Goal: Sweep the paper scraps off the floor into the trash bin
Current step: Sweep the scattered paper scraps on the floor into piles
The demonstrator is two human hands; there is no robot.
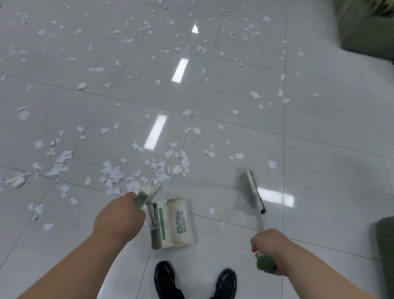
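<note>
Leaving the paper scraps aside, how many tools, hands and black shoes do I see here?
Dustpan: 1
Broom: 1
Hands: 2 (left hand, right hand)
Black shoes: 2
Total: 6

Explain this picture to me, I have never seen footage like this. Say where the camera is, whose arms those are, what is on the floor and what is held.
There is no machine here. A person wears one wide-angle camera on the head, looking down at their own arms and black shoes. The left hand grips the handle of a white-and-green dustpan. The right hand grips the green end of a broom, whose brush head is out to the right. White paper scraps lie scattered over the grey tiled floor, thickest just beyond the dustpan. No trash bin is in view.
</note>
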